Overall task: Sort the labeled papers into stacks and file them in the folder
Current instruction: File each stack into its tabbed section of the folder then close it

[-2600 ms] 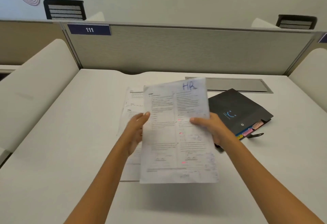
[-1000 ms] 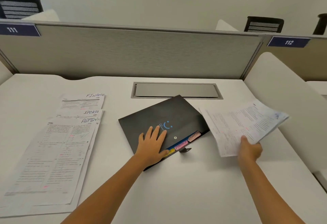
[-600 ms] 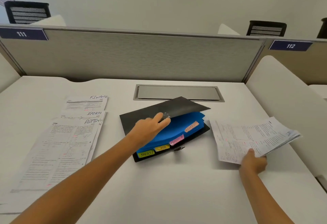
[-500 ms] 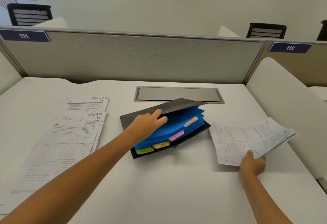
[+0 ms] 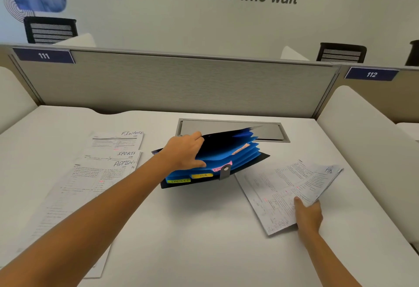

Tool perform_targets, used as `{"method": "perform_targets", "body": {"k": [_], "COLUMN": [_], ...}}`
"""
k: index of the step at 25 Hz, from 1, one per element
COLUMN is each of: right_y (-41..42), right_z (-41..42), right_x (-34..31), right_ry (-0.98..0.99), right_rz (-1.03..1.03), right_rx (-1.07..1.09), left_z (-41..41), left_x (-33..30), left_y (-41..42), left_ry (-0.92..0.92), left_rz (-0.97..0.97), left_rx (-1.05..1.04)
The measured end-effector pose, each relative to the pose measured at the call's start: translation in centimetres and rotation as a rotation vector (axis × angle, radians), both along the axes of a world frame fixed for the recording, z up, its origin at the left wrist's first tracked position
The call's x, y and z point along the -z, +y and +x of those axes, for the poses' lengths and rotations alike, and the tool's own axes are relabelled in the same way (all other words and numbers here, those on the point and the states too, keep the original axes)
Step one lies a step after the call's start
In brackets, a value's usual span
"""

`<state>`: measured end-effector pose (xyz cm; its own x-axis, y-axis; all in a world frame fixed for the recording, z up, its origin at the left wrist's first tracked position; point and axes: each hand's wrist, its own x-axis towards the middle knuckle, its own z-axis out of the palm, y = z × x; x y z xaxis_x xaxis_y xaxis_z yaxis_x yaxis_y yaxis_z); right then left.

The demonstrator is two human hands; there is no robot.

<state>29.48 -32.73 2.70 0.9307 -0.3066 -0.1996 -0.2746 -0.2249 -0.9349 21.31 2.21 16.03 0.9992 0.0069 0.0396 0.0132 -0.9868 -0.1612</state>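
Your left hand [image 5: 184,150] has its grip curled round the black cover of the folder [image 5: 217,164], lifting it off the blue tabbed pockets at mid worktop [image 5: 204,241]. Your right hand [image 5: 308,215] pinches the near edge of the HR papers [image 5: 285,191], just right of the folder. Three labeled stacks [image 5: 90,178] lie overlapping on the left: FINANCE farthest, SPORTS, ADMIN nearest.
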Motion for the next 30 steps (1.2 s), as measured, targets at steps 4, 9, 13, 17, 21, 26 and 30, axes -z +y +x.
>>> {"method": "perform_targets", "body": {"k": [4, 9, 13, 17, 21, 26, 30], "right_y": [0.0, -0.2, -0.3, -0.3, -0.2, -0.2, -0.2], "right_z": [0.0, 0.0, 0.2, 0.3, 0.2, 0.1, 0.1], "right_x": [0.1, 0.2, 0.4, 0.6, 0.6, 0.6, 0.6], "right_ry": [0.011, 0.011, 0.000, 0.005, 0.010, 0.011, 0.011], "right_rz": [0.001, 0.008, -0.003, -0.019, -0.019, -0.015, -0.025], "right_rx": [-0.040, -0.064, -0.080, -0.087, -0.091, -0.092, -0.095], "left_z": [0.4, 0.7, -0.1, -0.8, -0.5, -0.2, -0.5], "left_x": [-0.6, -1.6, -1.4, -1.2, -0.8, -1.0, -1.2], "left_y": [-0.3, -0.5, -0.4, -0.8, -1.0, -1.5, -1.8], "left_ry": [-0.138, -0.185, -0.185, -0.119, -0.047, 0.002, 0.027], "left_rz": [0.049, 0.060, 0.006, 0.005, 0.052, -0.016, 0.060], "left_rx": [0.014, 0.028, 0.126, 0.242, 0.159, 0.065, 0.079]}}
